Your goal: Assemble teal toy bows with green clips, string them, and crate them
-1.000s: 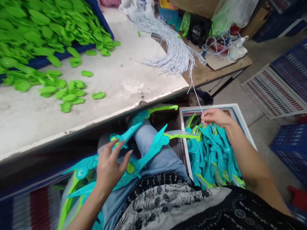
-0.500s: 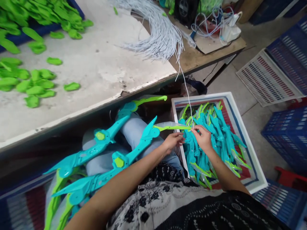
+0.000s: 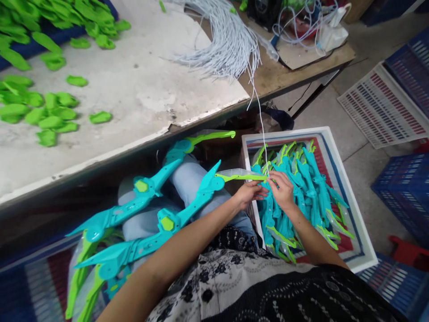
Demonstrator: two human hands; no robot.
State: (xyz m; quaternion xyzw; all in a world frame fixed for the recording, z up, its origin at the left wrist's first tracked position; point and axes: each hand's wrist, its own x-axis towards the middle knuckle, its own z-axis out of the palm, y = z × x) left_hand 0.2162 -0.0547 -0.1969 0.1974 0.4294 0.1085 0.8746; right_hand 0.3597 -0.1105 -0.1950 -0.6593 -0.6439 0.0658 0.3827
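A turquoise toy bow [image 3: 194,207] with a green hexagon and green limb ends lies slanting across my lap. Its green tip [image 3: 259,177] points right, over a crate. My right hand [image 3: 282,191] pinches a white cord [image 3: 262,120] at that tip; whether the cord passes through the tip's hole is too small to tell. Just beneath the tip is my left hand [image 3: 250,193], its fingers stretched out and slightly bent towards the right hand, with nothing visible in them. A second bow of the same kind [image 3: 124,213] rests on my knees further left.
Many similar bows [image 3: 303,179] fill a white-rimmed crate [image 3: 360,232] at my right. The table [image 3: 144,85] in front bears a bundle of white cords [image 3: 224,49], loose green pieces [image 3: 50,114] and a blue tray [image 3: 60,39]. Stacked blue crates [image 3: 402,188] stand far right.
My left hand has moved right, closer to the tip and to my right hand. My right hand still pinches the cord there. The whole view has shifted slightly.
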